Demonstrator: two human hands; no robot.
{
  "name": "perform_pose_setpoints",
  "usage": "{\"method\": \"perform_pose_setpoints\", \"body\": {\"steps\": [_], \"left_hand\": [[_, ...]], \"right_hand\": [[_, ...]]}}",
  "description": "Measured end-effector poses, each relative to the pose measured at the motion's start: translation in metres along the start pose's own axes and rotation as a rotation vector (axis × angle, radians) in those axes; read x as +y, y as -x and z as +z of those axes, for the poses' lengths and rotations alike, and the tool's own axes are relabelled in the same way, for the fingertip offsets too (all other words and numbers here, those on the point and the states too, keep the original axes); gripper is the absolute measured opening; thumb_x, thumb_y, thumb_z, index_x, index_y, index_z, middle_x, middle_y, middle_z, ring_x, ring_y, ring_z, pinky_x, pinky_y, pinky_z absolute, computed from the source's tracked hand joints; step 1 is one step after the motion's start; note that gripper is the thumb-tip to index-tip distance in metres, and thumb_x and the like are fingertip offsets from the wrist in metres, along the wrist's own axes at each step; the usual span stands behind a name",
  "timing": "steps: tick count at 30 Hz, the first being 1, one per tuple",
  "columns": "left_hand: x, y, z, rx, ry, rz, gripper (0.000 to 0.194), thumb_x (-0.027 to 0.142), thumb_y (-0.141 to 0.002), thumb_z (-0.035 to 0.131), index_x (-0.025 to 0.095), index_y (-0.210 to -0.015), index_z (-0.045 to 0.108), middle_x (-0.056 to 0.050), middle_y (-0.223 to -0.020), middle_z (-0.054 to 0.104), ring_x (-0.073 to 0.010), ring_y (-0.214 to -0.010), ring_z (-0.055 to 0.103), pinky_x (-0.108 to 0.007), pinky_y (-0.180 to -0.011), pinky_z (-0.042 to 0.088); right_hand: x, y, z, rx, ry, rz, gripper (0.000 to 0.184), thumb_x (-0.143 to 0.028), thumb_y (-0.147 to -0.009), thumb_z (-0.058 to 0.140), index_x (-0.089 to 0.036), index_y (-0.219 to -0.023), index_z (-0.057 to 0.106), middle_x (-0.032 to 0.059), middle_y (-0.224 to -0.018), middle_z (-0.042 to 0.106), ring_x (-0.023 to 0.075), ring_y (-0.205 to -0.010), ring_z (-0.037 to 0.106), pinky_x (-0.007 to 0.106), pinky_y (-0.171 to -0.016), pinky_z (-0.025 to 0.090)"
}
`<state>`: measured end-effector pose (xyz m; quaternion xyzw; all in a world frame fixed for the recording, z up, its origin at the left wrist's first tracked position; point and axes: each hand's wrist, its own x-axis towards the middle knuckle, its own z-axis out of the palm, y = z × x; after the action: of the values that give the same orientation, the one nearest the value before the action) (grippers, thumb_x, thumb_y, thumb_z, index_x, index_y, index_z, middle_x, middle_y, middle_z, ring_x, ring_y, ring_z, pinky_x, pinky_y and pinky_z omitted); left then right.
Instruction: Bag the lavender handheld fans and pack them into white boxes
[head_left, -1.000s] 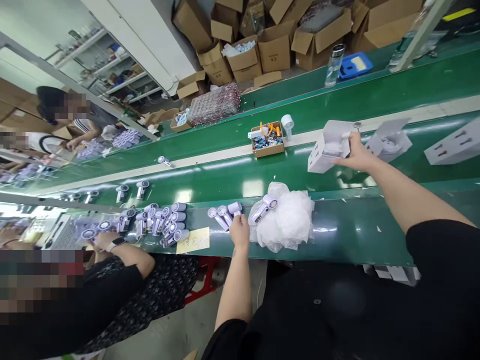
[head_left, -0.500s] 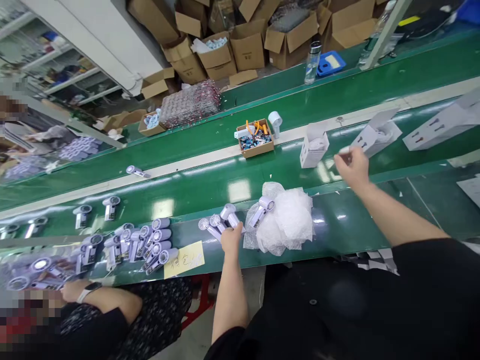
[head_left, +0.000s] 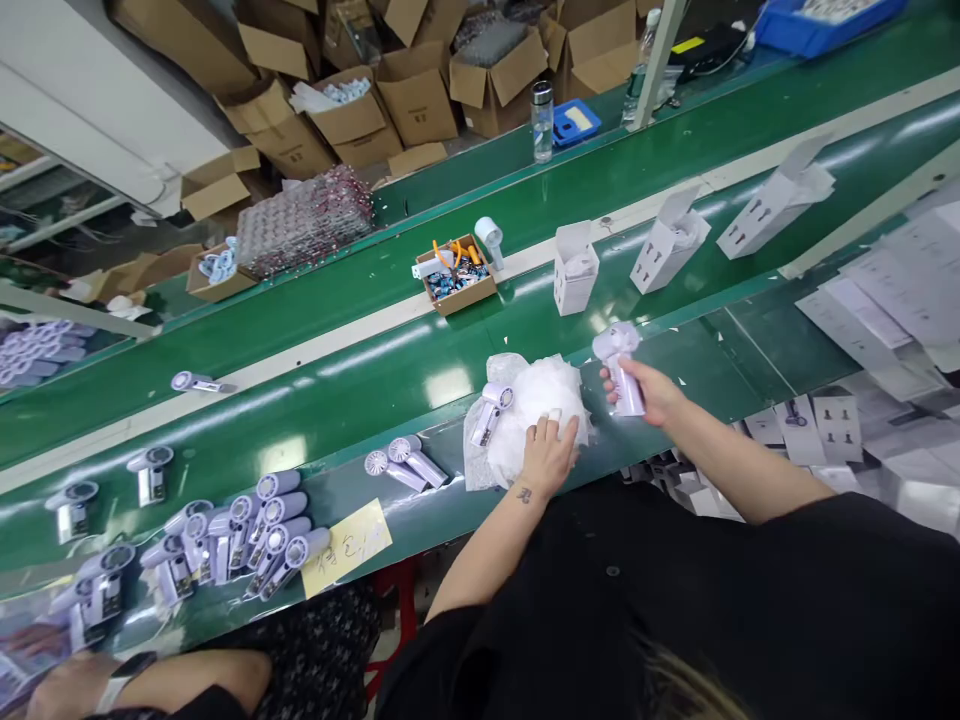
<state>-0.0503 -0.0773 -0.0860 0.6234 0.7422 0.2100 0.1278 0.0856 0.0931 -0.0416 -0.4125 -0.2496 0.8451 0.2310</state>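
Since half a second ago, the right grip (head_left: pixel 651 390) has come back from beside the white boxes and now has a fan (head_left: pixel 628 392), the left grip (head_left: pixel 547 455) has shifted from the row of fans onto the wrap (head_left: pixel 538 382), and that row has gone from three to two. The right grip is closed around the fan's handle, thumb on the near side, fingertips showing beyond it. This fan is pale lilac and glossy, held above the counter (head_left: pixel 697 370), its round head towards 11 o'clock and its handle end towards 6.

At 8 o'clock from it, the left grip lies on the white, crumpled wrap, fingers loosely bent and a little parted; I cannot tell whether they pinch a sheet. At 10 o'clock from the left grip, another fan (head_left: pixel 492 412) rests on the wrap's edge. The remaining pair of fans (head_left: pixel 407 463) lies at 9 o'clock, side by side, with a yellow note (head_left: pixel 346 548) farther off at 8, just beside a pile of fans (head_left: pixel 259 530).

From the right grip, three white boxes stand open on the green belt (head_left: pixel 360 410): one at 11 o'clock (head_left: pixel 576 285), one at 12 (head_left: pixel 667 250), one at 1 (head_left: pixel 765 215). A carton (head_left: pixel 469 296) of small parts sits at 10.
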Motion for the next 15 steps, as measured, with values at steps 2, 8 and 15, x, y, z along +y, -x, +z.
{"method": "perform_pose_setpoints", "body": {"steps": [2,8,15], "left_hand": [[-0.004,-0.006,0.001,-0.040,-0.071,0.043,0.027,0.013,-0.079,0.056,0.019,-0.105,0.062,-0.013,-0.095,0.061,-0.0269,-0.098,0.054,-0.040,-0.081,0.043],[-0.017,-0.041,-0.061,0.200,0.581,-0.204,0.020,0.023,-0.085,0.049,0.019,-0.101,0.061,-0.005,-0.087,0.063,-0.0174,-0.082,0.058,-0.031,-0.076,0.045],[-0.073,-0.088,-0.091,0.184,0.432,-0.555,0.030,0.021,-0.074,0.062,0.015,-0.102,0.054,-0.009,-0.093,0.061,-0.0210,-0.085,0.058,-0.035,-0.078,0.045]], "right_hand": [[-0.011,0.014,-0.023,0.037,0.070,-0.038,0.020,-0.031,-0.077,0.065,-0.017,-0.088,0.055,0.0025,-0.079,0.060,0.0102,-0.057,0.054,0.022,-0.045,0.048],[-0.002,0.054,-0.063,0.097,0.390,-0.064,0.040,-0.029,-0.067,0.076,-0.019,-0.092,0.047,-0.0035,-0.066,0.055,0.0089,-0.051,0.053,0.020,-0.046,0.046],[0.013,0.064,-0.059,0.074,0.238,-0.035,0.044,-0.020,-0.070,0.070,-0.023,-0.101,0.039,0.0007,-0.084,0.063,0.0111,-0.059,0.060,0.022,-0.048,0.050]]}}
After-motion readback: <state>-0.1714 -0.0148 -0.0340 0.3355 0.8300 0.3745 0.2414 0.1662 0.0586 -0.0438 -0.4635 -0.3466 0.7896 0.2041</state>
